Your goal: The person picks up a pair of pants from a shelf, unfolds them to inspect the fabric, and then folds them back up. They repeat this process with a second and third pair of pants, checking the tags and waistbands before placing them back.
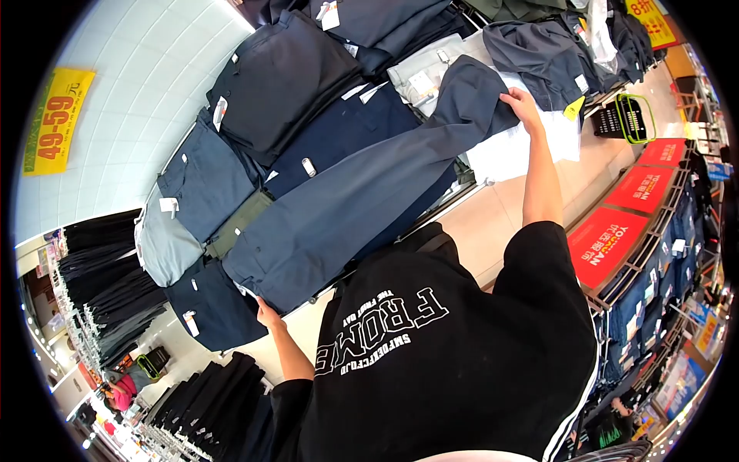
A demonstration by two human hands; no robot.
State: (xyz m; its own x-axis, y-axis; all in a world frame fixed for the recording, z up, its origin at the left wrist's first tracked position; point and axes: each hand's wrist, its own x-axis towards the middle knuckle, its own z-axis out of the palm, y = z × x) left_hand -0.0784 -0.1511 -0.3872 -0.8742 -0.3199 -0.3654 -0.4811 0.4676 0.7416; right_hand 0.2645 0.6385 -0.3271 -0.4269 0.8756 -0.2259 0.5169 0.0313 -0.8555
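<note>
A pair of dark grey-blue trousers [331,208] stretches diagonally over the folded clothes on the display. At its waistband end, my left hand [270,315] is closed on the edge. My right hand [523,109] pinches the fabric near the far leg end, where the cloth is bunched and folded over. Navy trousers [339,137] with a tag lie beneath and beside the stretched pair. White cloth [531,150] shows under the leg end. The fingertips of my left hand are partly hidden by the cloth.
Black trousers [281,81] and other folded pairs cover the display. A black basket with green handles [623,119] stands at the right, near red signs [608,245] above jeans. Hanging trousers [208,404] are at lower left. A person in pink [122,393] is farther off.
</note>
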